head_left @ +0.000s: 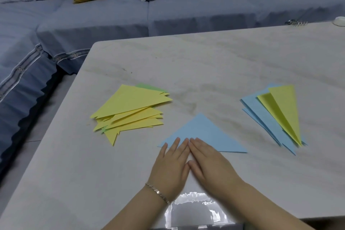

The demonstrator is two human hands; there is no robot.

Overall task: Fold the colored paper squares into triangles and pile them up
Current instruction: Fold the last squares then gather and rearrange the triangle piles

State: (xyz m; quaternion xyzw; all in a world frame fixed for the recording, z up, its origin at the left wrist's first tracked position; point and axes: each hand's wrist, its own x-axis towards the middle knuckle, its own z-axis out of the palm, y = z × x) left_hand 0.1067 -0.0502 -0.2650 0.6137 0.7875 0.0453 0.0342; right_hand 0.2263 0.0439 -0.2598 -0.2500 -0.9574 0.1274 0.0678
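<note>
1. Blue triangle [202,132] lies flat on the table, close to you, with its long edge toward you. Your left hand [170,163] and right hand [211,162] press on that edge. Fingers are straight and together, index tips meeting at the middle. Neither hand grips anything.
2. Likely reason: flat hands sharpen the crease and pin the paper so it can't slide on the smooth, marble-look table [224,58].
3. Bracelet [158,192] sits on your left wrist, off the paper.
4. Near your left hand is a loose pile of yellow triangles [130,106], with a green sheet [147,87] peeking out beneath. This looks like the finished pile.
5. Its corners are splayed, not squared, so a sheet slid in low may catch them. Lift and lay it instead.
6. To the right, somewhat apart, are blue sheets [261,117] with a yellow piece [285,110] on top, one flap raised. Cannot tell whether the blue ones are folded.
7. Hair clip [296,22] lies at the table's far edge, well apart. A sofa [186,15] with cushions stands beyond.
</note>
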